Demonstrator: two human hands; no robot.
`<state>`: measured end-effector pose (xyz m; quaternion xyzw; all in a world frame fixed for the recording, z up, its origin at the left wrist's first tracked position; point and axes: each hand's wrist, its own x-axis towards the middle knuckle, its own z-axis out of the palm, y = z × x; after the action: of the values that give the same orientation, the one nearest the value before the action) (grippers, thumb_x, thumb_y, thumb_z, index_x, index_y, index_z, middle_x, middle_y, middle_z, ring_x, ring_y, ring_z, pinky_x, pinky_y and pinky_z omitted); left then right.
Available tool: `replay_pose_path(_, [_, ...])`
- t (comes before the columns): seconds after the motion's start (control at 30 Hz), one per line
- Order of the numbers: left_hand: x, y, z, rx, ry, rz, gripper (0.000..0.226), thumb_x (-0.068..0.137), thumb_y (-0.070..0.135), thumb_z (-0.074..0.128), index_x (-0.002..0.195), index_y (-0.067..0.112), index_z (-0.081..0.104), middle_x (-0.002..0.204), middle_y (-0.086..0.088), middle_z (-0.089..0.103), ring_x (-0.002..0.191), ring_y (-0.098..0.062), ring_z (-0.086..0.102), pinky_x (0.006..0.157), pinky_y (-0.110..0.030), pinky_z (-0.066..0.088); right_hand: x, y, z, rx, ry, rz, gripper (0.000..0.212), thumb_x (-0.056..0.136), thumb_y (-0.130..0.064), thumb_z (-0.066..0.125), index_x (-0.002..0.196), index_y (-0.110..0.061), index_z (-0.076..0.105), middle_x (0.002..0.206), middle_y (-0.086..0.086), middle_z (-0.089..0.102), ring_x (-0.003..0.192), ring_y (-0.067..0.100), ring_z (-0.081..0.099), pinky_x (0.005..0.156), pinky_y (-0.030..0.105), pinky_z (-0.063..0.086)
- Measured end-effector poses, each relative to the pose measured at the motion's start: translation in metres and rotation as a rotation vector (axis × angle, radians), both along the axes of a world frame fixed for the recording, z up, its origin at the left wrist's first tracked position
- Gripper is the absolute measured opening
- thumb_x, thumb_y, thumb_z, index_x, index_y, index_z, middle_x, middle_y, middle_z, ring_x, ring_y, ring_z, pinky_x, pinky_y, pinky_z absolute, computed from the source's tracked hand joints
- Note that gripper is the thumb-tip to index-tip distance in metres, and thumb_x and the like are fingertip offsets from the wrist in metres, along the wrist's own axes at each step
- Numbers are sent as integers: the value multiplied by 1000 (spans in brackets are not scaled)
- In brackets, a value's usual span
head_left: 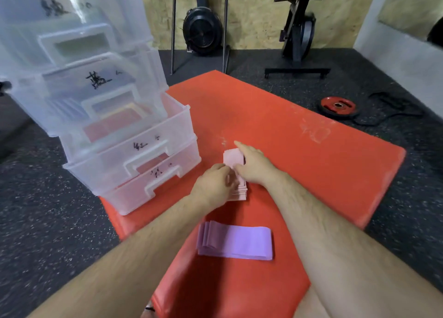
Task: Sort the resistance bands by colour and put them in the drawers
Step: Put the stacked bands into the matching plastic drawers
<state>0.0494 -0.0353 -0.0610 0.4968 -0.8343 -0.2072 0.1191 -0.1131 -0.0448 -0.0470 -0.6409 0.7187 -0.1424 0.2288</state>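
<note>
Pink bands (232, 156) are stacked just right of the drawer unit (143, 154); purple bands (237, 242) lie farther from it. The pink edge is pinched by the left hand (213, 183). The right hand (251, 166) is laid on top, but its grip can't be told. Edges should be squared 1st, then the stack lifted whole.

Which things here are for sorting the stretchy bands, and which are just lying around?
For the job:
pink bands, with the left hand and right hand on them
purple bands
drawers

Just lying about:
weight plate on the floor
exercise bike by the wall
</note>
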Motion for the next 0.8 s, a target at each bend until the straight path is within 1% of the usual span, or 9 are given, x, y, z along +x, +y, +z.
replay_pose_path(0.13, [-1,-4,-3,43,110,2,21,87,31,66,103,17,63,108,4,57,100,-17,56,90,-35,46,1,-3,4,3,-32,-5,87,83,-28,60,158,-40,17,163,-6,19,146,31,20,116,50,30])
replay_pose_path(0.27, [1,7,-1,115,206,0,8,89,19,65,95,14,63,125,6,54,107,-9,53,87,-15,34,-5,-4,15,32,-61,-17,89,72,-27,59,155,-34,28,141,3,50,134,29,36,109,46,39])
replay_pose_path(0.37, [-1,19,2,139,301,16,10,86,7,64,88,17,61,123,7,54,103,-4,53,87,-13,33,-13,-2,27,73,25,18,38,70,-22,64,108,-20,64,105,2,53,103,27,51,78,34,48])
replay_pose_path(0.4, [-2,22,3,149,348,46,14,83,5,66,89,16,61,115,7,53,95,-4,53,86,-17,35,-15,0,30,71,48,35,14,72,-17,65,85,-15,59,95,1,50,90,27,52,63,32,43])
replay_pose_path(0.47, [-2,27,8,190,425,146,31,80,10,74,103,19,56,112,7,43,91,-7,51,85,-21,37,-15,6,36,52,48,61,18,73,-13,65,69,-13,48,86,1,46,75,27,50,56,35,37])
replay_pose_path(0.57, [1,25,21,222,511,243,85,73,29,84,141,24,34,134,8,31,118,-6,41,100,-23,34,-11,15,52,-5,-24,107,24,69,-12,63,65,-16,40,72,3,43,61,22,41,53,35,32])
replay_pose_path(0.63, [6,22,31,263,605,194,97,72,27,85,149,27,25,140,12,39,126,-3,42,106,-25,36,-4,20,69,-67,-104,139,21,66,-12,63,65,-15,42,65,0,41,57,18,36,52,34,29])
replay_pose_path(0.73, [18,27,47,315,607,92,64,78,15,79,130,25,43,105,5,66,92,-9,65,82,-34,52,8,31,91,-173,-286,177,14,68,-11,66,76,-5,57,67,-1,49,59,13,42,52,31,34])
replay_pose_path(0.8, [30,35,59,224,549,109,48,80,16,73,119,27,49,96,-3,69,82,-16,66,76,-41,55,15,40,104,-226,-399,166,16,70,-9,69,77,-3,56,66,-1,48,57,11,40,50,29,34])
